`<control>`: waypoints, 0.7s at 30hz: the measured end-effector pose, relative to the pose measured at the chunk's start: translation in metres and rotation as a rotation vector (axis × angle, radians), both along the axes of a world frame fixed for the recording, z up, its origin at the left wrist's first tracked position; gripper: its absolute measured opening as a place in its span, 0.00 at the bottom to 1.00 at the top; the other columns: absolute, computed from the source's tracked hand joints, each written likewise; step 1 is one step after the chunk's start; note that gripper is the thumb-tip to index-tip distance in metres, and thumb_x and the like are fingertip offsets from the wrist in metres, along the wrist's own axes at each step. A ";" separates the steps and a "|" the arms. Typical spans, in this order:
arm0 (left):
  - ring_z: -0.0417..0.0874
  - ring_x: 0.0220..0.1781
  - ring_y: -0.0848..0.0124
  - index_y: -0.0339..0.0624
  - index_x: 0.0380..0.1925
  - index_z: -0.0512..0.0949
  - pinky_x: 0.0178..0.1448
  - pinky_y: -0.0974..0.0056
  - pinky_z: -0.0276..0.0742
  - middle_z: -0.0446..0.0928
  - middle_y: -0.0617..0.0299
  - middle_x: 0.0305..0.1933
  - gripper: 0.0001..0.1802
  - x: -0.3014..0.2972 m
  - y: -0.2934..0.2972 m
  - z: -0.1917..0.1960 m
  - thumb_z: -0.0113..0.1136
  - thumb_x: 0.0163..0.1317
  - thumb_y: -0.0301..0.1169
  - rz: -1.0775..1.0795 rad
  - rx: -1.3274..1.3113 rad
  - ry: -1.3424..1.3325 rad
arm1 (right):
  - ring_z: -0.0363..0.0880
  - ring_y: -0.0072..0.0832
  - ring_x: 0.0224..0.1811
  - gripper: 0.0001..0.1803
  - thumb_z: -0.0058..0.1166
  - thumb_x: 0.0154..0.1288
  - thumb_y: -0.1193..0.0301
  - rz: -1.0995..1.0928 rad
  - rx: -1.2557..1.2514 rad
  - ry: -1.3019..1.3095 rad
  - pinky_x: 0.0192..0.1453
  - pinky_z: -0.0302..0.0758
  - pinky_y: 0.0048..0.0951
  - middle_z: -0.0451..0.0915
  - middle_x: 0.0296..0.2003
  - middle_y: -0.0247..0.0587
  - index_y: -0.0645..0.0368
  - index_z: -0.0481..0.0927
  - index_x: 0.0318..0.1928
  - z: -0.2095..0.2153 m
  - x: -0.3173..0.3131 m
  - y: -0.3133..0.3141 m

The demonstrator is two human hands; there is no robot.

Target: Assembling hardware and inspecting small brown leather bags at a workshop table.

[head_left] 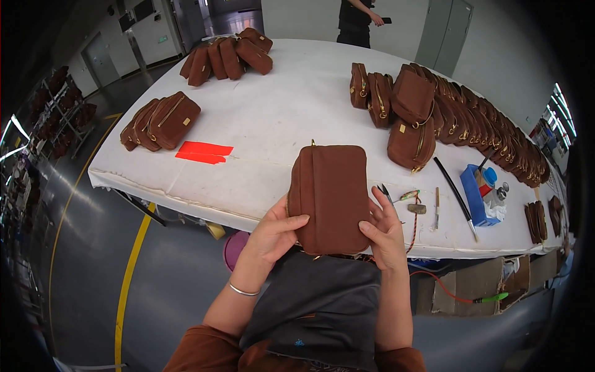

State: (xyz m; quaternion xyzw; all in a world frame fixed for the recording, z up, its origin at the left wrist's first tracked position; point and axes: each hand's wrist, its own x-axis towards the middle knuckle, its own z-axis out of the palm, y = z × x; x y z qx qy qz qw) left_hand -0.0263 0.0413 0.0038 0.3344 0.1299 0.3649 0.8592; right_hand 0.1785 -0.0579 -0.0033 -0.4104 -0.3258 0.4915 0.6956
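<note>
A brown zippered pouch (334, 198) is held up between both my hands, over the near edge of the white-covered table (260, 136). Its flat side, with a seam running down it, faces me. My left hand (276, 232) grips the lower left edge, thumb on the front and fingers behind. At the lower right edge, my right hand (384, 229) pinches the pouch with its thumb in front; some of its fingers stretch up beside it. Gold-coloured metal shows at the pouch's top and along its left side.
Brown pouches stand in groups at the far left (226, 59), left (162, 121) and in a long row at right (477, 118). Red strips (204, 152) lie at left. Right of my hands are a black rod (455, 195), a blue bin (476, 195) and small tools. A person (355, 22) stands beyond the table.
</note>
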 end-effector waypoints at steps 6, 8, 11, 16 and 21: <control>0.70 0.65 0.68 0.39 0.66 0.61 0.67 0.60 0.68 0.69 0.58 0.64 0.30 -0.004 0.010 0.014 0.57 0.64 0.25 -0.031 0.026 -0.053 | 0.60 0.38 0.69 0.49 0.66 0.52 0.80 0.077 0.068 -0.090 0.70 0.61 0.36 0.59 0.68 0.54 0.62 0.51 0.72 0.009 0.006 0.004; 0.71 0.64 0.69 0.38 0.64 0.64 0.67 0.60 0.68 0.70 0.59 0.63 0.29 -0.002 0.011 0.022 0.59 0.63 0.25 -0.001 0.031 -0.057 | 0.60 0.38 0.69 0.49 0.67 0.51 0.80 0.069 0.199 -0.162 0.70 0.61 0.35 0.59 0.68 0.53 0.62 0.52 0.71 0.013 0.004 0.005; 0.73 0.62 0.70 0.37 0.62 0.67 0.67 0.61 0.68 0.73 0.59 0.61 0.27 0.000 0.012 0.026 0.60 0.62 0.24 0.046 0.153 -0.031 | 0.61 0.37 0.68 0.47 0.65 0.52 0.80 0.058 0.254 -0.247 0.69 0.61 0.36 0.60 0.68 0.52 0.63 0.53 0.71 0.019 0.005 0.006; 0.76 0.58 0.71 0.36 0.59 0.71 0.65 0.62 0.69 0.76 0.60 0.57 0.25 0.008 0.011 0.032 0.62 0.60 0.24 0.027 0.208 0.006 | 0.61 0.36 0.68 0.33 0.63 0.56 0.80 -0.201 0.308 -0.415 0.68 0.62 0.36 0.62 0.66 0.52 0.64 0.66 0.62 0.031 -0.004 0.012; 0.76 0.57 0.72 0.34 0.58 0.71 0.62 0.64 0.71 0.77 0.59 0.55 0.25 0.009 0.005 0.025 0.62 0.61 0.24 0.034 0.271 0.086 | 0.67 0.39 0.62 0.11 0.62 0.58 0.76 -0.502 0.318 -0.990 0.62 0.65 0.36 0.67 0.61 0.53 0.62 0.76 0.41 0.039 -0.019 0.019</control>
